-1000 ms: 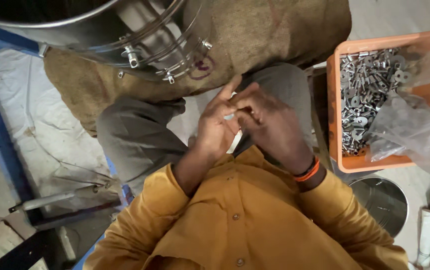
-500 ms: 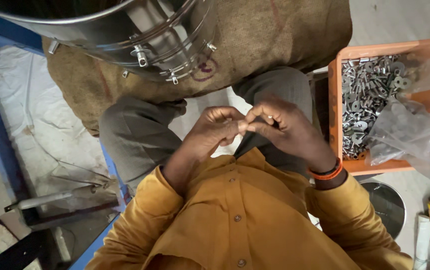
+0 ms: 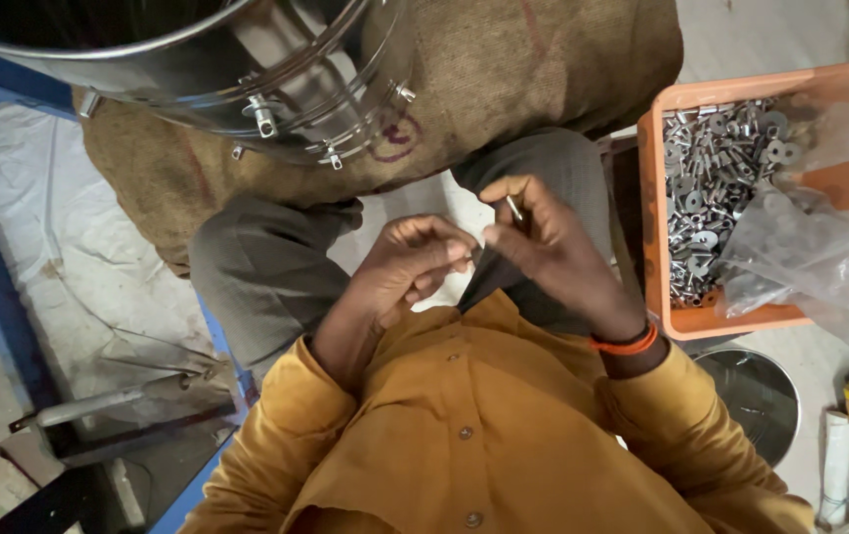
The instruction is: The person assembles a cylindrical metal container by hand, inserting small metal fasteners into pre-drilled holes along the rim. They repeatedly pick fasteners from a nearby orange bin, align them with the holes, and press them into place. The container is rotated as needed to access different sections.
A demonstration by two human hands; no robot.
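At right, your orange crate (image 3: 660, 213) holds metal fasteners (image 3: 709, 188); your right hand (image 3: 553, 252) pinches a small metal pin (image 3: 514, 209) at centre, your left hand (image 3: 415, 262) curled shut beside it.

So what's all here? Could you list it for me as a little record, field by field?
left hand: fingers curled, over the lap, nothing visibly held
right hand: pinching a small metal pin at the fingertips
orange crate: beside the right hand, full of small metal parts
clear plastic bag: draped over the crate
steel drum: resting on a burlap sack
clothing: mustard shirt, orange wristband
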